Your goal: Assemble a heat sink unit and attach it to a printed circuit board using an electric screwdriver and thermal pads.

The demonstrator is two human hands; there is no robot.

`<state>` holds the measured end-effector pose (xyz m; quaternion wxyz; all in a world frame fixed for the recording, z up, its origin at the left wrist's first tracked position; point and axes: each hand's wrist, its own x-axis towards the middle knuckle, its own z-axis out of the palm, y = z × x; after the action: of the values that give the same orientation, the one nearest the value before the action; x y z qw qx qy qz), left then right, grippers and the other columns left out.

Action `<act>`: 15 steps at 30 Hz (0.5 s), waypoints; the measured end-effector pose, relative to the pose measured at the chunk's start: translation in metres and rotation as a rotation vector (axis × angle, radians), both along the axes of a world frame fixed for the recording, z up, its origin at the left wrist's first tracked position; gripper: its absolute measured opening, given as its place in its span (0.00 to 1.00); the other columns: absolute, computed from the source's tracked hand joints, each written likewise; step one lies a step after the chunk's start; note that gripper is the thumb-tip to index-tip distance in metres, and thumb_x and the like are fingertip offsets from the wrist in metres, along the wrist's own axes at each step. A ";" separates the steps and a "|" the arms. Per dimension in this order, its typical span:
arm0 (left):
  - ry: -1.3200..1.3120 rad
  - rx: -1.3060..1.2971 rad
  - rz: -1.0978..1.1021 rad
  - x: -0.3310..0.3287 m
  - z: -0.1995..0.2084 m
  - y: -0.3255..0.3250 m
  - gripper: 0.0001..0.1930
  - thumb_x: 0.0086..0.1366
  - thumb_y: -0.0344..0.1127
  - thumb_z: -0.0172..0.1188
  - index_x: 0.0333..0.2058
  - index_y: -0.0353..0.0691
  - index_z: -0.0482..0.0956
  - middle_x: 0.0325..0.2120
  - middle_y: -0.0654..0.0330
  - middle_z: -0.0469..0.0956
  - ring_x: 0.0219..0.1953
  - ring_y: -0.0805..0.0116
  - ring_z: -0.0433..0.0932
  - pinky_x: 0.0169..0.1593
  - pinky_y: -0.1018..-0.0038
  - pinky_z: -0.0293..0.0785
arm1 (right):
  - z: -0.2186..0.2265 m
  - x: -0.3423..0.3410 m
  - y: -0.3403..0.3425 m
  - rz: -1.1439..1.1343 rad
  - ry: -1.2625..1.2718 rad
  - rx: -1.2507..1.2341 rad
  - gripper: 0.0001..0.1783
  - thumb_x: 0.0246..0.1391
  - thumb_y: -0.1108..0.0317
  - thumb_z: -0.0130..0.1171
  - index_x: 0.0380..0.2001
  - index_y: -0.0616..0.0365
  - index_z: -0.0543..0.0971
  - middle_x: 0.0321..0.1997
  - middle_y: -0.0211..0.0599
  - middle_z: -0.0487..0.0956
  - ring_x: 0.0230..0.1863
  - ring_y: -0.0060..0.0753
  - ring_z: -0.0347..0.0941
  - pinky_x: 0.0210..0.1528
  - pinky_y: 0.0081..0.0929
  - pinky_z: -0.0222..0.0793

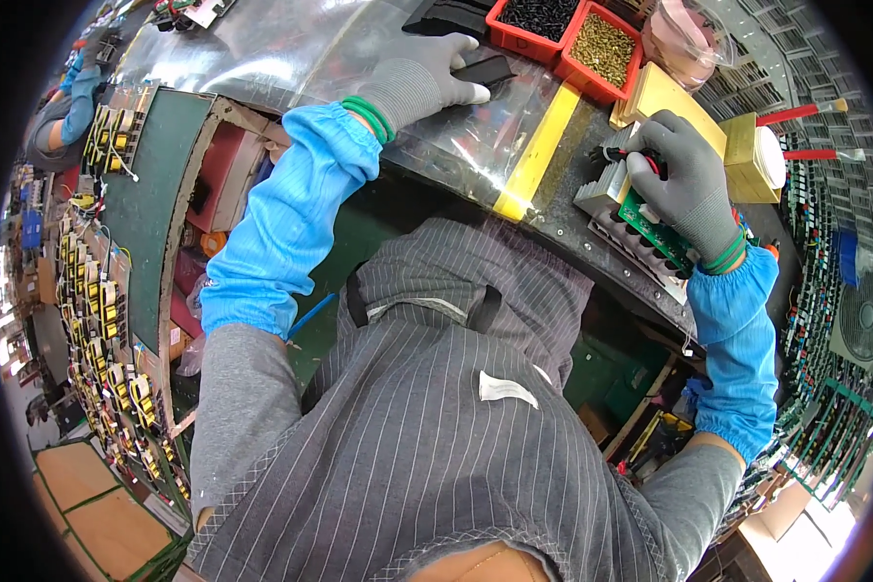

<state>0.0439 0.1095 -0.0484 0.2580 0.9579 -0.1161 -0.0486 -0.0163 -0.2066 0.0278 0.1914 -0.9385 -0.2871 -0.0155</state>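
My left hand (425, 80), in a grey glove with a blue sleeve cover, reaches across the shiny bench and touches a flat black part (485, 70) near the red bins. My right hand (687, 184), also gloved, presses down on a green circuit board (655, 231) that sits against a ribbed metal heat sink (603, 189). A small tool with a red and black tip (619, 153) shows at its fingers. Whether the fingers grip the tool or only the board I cannot tell.
Two red bins hold black parts (533, 19) and brass screws (603, 47). A yellow strip (538, 150) crosses the bench, and wooden blocks (671, 102) stand beyond my right hand. Racks of wound coils (107, 301) fill the left side. Another person's blue sleeve (80, 97) is far left.
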 end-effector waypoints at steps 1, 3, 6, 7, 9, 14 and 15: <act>0.004 0.037 0.012 -0.001 0.000 -0.002 0.41 0.53 0.52 0.72 0.63 0.42 0.69 0.48 0.55 0.82 0.48 0.60 0.82 0.54 0.67 0.75 | 0.000 0.000 -0.001 0.004 -0.004 0.000 0.08 0.49 0.66 0.58 0.32 0.56 0.81 0.35 0.38 0.78 0.38 0.41 0.77 0.41 0.34 0.74; 0.007 0.072 0.023 -0.002 0.001 -0.004 0.41 0.51 0.56 0.72 0.62 0.47 0.70 0.49 0.57 0.82 0.50 0.59 0.82 0.55 0.66 0.75 | 0.000 0.000 -0.001 0.006 -0.009 -0.001 0.08 0.49 0.66 0.58 0.32 0.56 0.81 0.35 0.38 0.78 0.38 0.41 0.77 0.41 0.34 0.74; 0.014 0.101 0.020 -0.002 0.003 -0.004 0.40 0.52 0.55 0.72 0.62 0.48 0.70 0.50 0.57 0.81 0.50 0.59 0.81 0.55 0.65 0.76 | 0.000 -0.001 0.000 -0.006 -0.013 -0.008 0.09 0.49 0.66 0.58 0.32 0.56 0.81 0.34 0.38 0.77 0.38 0.41 0.76 0.41 0.35 0.74; 0.023 0.099 0.026 -0.001 0.002 -0.004 0.40 0.52 0.55 0.72 0.62 0.49 0.70 0.51 0.57 0.81 0.51 0.60 0.81 0.55 0.65 0.76 | 0.000 0.000 -0.001 -0.006 -0.007 -0.007 0.09 0.49 0.66 0.58 0.32 0.56 0.81 0.35 0.38 0.77 0.38 0.41 0.77 0.41 0.35 0.74; 0.033 0.098 0.033 -0.002 0.001 -0.002 0.40 0.52 0.55 0.72 0.62 0.49 0.70 0.51 0.58 0.81 0.51 0.60 0.81 0.55 0.65 0.76 | -0.001 0.000 0.000 -0.005 -0.001 -0.005 0.09 0.49 0.66 0.58 0.32 0.56 0.81 0.35 0.38 0.77 0.38 0.41 0.77 0.41 0.35 0.74; -0.079 0.042 0.042 -0.002 0.002 0.001 0.35 0.55 0.50 0.71 0.59 0.45 0.73 0.41 0.59 0.83 0.43 0.65 0.82 0.50 0.69 0.77 | 0.000 0.000 -0.002 0.002 -0.005 0.001 0.08 0.49 0.66 0.58 0.32 0.56 0.81 0.36 0.38 0.77 0.39 0.41 0.77 0.41 0.35 0.74; -0.079 0.041 0.044 0.000 0.000 0.002 0.35 0.55 0.50 0.71 0.59 0.45 0.73 0.41 0.59 0.83 0.43 0.65 0.82 0.50 0.69 0.77 | 0.000 0.000 -0.001 0.005 -0.005 -0.001 0.08 0.49 0.66 0.58 0.32 0.56 0.81 0.36 0.38 0.77 0.39 0.41 0.77 0.41 0.35 0.74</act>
<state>0.0439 0.1119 -0.0483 0.2348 0.9664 -0.1041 -0.0075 -0.0160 -0.2075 0.0278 0.1904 -0.9378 -0.2897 -0.0172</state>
